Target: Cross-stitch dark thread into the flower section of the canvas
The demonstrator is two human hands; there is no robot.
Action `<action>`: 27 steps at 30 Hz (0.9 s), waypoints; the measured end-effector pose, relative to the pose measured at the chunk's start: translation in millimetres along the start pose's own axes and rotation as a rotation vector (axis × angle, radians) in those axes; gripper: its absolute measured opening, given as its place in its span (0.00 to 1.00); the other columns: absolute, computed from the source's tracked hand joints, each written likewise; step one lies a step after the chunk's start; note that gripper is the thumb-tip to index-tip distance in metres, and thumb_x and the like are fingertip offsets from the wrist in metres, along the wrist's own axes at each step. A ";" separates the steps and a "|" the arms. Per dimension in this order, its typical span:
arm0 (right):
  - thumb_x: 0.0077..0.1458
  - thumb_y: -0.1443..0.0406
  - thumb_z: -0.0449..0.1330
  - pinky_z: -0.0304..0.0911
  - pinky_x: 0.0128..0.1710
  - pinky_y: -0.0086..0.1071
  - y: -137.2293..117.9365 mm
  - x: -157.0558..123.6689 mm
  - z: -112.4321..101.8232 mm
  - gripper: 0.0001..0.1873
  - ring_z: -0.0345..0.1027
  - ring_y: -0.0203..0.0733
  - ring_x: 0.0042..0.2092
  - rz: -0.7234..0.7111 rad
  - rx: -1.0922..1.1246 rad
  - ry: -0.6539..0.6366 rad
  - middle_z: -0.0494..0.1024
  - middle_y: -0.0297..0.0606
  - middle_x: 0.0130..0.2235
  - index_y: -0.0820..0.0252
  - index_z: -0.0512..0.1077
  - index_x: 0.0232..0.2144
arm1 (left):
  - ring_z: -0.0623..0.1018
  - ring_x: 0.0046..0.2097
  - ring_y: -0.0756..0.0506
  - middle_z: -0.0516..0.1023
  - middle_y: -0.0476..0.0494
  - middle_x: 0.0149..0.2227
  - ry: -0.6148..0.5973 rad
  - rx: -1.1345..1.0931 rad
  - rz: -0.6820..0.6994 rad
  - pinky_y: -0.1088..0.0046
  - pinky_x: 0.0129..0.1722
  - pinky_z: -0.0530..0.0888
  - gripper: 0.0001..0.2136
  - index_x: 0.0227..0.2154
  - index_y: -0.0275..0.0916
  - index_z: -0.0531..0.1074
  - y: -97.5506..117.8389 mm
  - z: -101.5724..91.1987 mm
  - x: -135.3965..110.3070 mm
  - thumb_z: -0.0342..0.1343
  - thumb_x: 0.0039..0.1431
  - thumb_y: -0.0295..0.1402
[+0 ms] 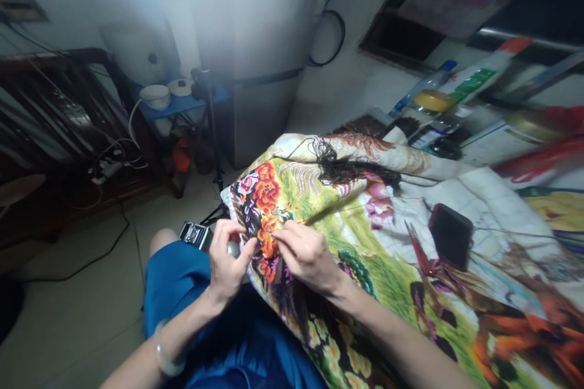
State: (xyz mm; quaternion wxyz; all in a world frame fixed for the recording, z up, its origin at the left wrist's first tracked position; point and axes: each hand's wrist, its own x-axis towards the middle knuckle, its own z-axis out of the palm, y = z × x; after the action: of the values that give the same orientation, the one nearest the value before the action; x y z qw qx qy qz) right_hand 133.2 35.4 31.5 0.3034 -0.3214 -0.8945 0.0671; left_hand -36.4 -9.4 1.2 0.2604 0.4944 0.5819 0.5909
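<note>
- Left hand (230,261), just left of the frame's middle: the grip is curled at the cloth's edge, thumb and forefinger parted; whether the hidden fingers grasp the fabric, I cannot tell
- Right hand (305,255), centre of the frame: the grip is drawn to a pinch, thumb and forefinger together at the orange flowers; anything between the tips is too small to tell
- One patterned cloth (383,243), from the centre to the lower right, under both hands
- One tangle of dark thread (356,173) on the cloth, above and right of the hands
- One pair of red-handled scissors (425,260), right of centre, lying on the cloth
- One phone (451,237), just right of the scissors
- One pale bracelet (166,349) on the left wrist, lower left
- Two bottles, one blue-capped (422,86), one green-labelled (477,80), and one yellow-lidded jar (434,101), upper right, blurred
</note>
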 end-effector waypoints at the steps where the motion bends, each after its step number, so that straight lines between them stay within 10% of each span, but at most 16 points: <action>1: 0.61 0.72 0.49 0.58 0.30 0.32 0.4 -0.1 0.7 0.12 0.62 0.39 0.29 -0.012 -0.017 0.023 0.70 0.39 0.27 0.63 0.72 0.33 | 0.68 0.30 0.48 0.69 0.49 0.28 -0.006 -0.059 -0.094 0.72 0.31 0.66 0.07 0.25 0.41 0.72 1.4 1.8 -3.4 0.62 0.50 0.36; 9: 0.63 0.71 0.49 0.55 0.30 0.33 -1.3 -1.5 6.3 0.14 0.61 0.39 0.28 -0.080 -0.164 0.053 0.70 0.39 0.26 0.62 0.72 0.30 | 0.67 0.24 0.52 0.72 0.51 0.21 -0.166 -0.619 -0.852 0.76 0.25 0.64 0.14 0.26 0.36 0.77 15.1 20.1 -13.5 0.70 0.35 0.38; 27: 0.64 0.70 0.49 0.53 0.31 0.33 -2.2 -0.4 8.4 0.15 0.58 0.38 0.28 -0.204 -0.276 0.057 0.67 0.37 0.24 0.63 0.72 0.27 | 0.67 0.22 0.55 0.71 0.53 0.19 -0.051 -0.850 -0.976 0.80 0.22 0.63 0.16 0.23 0.34 0.75 24.2 24.9 -8.0 0.72 0.30 0.35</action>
State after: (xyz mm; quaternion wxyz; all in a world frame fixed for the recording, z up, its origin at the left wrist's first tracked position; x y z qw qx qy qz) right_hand 127.3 34.0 25.2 0.2866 -0.2692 -0.9144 -0.0967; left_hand -4.9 -10.2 17.7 0.6857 0.0406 0.4489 0.5716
